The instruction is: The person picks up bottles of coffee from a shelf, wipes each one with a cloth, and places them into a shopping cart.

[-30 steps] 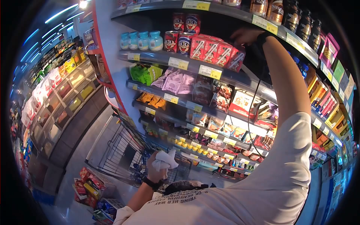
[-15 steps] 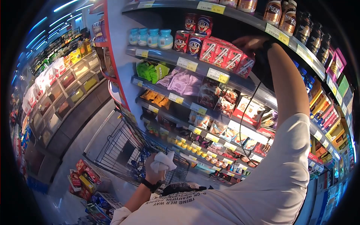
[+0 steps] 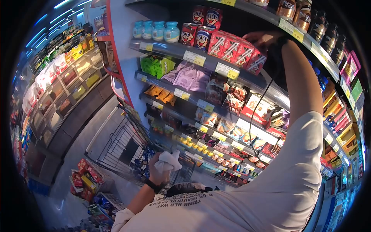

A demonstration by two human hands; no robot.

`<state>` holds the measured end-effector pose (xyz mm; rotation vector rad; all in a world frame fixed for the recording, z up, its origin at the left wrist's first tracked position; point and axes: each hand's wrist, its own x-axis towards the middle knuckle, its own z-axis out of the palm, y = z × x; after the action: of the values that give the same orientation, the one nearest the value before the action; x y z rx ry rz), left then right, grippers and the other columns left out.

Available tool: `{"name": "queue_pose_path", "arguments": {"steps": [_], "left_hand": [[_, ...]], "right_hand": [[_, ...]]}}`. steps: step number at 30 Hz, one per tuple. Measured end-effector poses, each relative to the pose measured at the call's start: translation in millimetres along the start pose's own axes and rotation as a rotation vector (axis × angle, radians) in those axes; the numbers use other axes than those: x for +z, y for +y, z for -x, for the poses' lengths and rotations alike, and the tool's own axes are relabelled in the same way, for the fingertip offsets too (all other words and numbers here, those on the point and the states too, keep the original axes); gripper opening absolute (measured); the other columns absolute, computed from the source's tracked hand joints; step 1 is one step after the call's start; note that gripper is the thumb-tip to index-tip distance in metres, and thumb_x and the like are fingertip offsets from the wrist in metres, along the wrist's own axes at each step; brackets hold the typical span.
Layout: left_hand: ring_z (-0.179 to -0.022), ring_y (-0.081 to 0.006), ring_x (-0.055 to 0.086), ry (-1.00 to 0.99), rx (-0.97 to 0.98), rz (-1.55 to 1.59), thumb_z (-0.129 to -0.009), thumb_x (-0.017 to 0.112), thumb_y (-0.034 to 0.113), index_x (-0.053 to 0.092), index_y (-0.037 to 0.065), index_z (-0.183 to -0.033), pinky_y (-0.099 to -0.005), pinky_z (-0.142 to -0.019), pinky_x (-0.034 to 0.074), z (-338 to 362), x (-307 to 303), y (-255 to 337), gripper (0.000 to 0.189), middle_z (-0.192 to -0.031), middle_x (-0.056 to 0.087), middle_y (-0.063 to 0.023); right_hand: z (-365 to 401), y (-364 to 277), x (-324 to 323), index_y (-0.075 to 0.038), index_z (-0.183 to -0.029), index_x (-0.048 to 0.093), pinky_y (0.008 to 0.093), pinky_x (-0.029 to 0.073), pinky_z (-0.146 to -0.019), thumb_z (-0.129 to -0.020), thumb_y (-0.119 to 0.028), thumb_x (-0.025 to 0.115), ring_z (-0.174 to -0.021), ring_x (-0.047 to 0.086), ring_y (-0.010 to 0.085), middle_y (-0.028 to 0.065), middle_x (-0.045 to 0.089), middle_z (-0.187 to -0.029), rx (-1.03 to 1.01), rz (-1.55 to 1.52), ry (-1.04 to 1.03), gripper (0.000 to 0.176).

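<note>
My right hand [image 3: 263,40] reaches into the upper shelf, fingers stretched out over the back right of a group of red drink cartons [image 3: 232,49]. The cartons stand side by side near the shelf's front edge. Left of them are stacked red and blue cartoon-face cans [image 3: 202,40] and several blue jars with light lids [image 3: 171,32]. Low in front of my body, my left hand [image 3: 157,174] is closed around a crumpled white cloth [image 3: 168,161]. A dark band circles each wrist.
A shopping cart [image 3: 112,149] stands at lower left, beside a pile of boxed goods [image 3: 85,178] on the floor. A dark cable [image 3: 252,123] hangs before the lower shelves of bagged snacks [image 3: 189,77]. Coffee bottles [image 3: 301,17] line the shelf above my right hand.
My right hand has shifted slightly right and up along the carton tops. The left hand keeps the cloth and stays almost in place. The view has moved a little.
</note>
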<state>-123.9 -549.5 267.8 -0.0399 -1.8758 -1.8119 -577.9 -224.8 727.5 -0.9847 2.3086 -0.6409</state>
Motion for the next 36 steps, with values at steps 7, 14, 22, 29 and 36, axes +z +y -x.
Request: {"name": "queue_pose_path", "arguments": {"steps": [7,14,22,29,36], "left_hand": [[-0.081,-0.011,0.063,-0.068,0.007,0.013,-0.075,0.074,0.009,0.062,0.004,-0.097,-0.0292,-0.074,0.051,-6,-1,5,0.026,-0.088,0.065,-0.0023],[-0.086,-0.0127,0.064,-0.14,0.045,0.022,-0.075,0.073,0.004,0.063,0.003,-0.104,-0.0307,-0.077,0.052,-5,0,-2,0.03,-0.094,0.066,-0.0038],[-0.094,-0.0144,0.065,-0.135,0.032,0.076,-0.073,0.072,0.001,0.063,0.001,-0.114,-0.0315,-0.085,0.052,5,1,-5,0.043,-0.101,0.068,-0.0068],[-0.085,-0.012,0.064,-0.082,0.061,-0.014,-0.076,0.074,0.003,0.061,0.001,-0.108,-0.0293,-0.075,0.052,6,-1,2,0.035,-0.092,0.067,-0.0036],[-0.085,-0.0126,0.063,-0.141,-0.03,0.053,-0.075,0.075,0.004,0.061,0.005,-0.102,-0.0304,-0.076,0.05,9,4,-4,0.031,-0.09,0.065,-0.0033]], "right_hand": [[16,-24,19,-0.011,-0.154,0.039,0.0373,0.057,-0.078,-0.089,-0.037,0.072,-0.097,0.067,0.0206,0.0113,0.056,-0.144,0.217,-0.063,0.276,0.077],[12,-41,60,-0.014,-0.157,0.034,0.0423,0.04,-0.11,-0.068,-0.05,0.089,-0.135,0.048,0.0285,0.0165,0.052,-0.147,0.23,0.219,0.324,0.111],[12,-59,61,-0.011,-0.155,0.036,0.0454,0.039,-0.112,-0.061,-0.054,0.089,-0.135,0.048,0.0316,0.0192,0.049,-0.149,0.285,0.326,0.235,0.116],[8,-57,58,-0.011,-0.156,0.035,0.0454,0.036,-0.114,-0.062,-0.056,0.089,-0.137,0.046,0.0322,0.02,0.047,-0.15,0.301,0.334,0.208,0.118],[28,-63,75,-0.01,-0.161,0.022,0.0448,0.027,-0.12,-0.074,-0.062,0.08,-0.149,0.03,0.0322,0.0203,0.031,-0.161,0.338,0.316,0.305,0.116]]}}
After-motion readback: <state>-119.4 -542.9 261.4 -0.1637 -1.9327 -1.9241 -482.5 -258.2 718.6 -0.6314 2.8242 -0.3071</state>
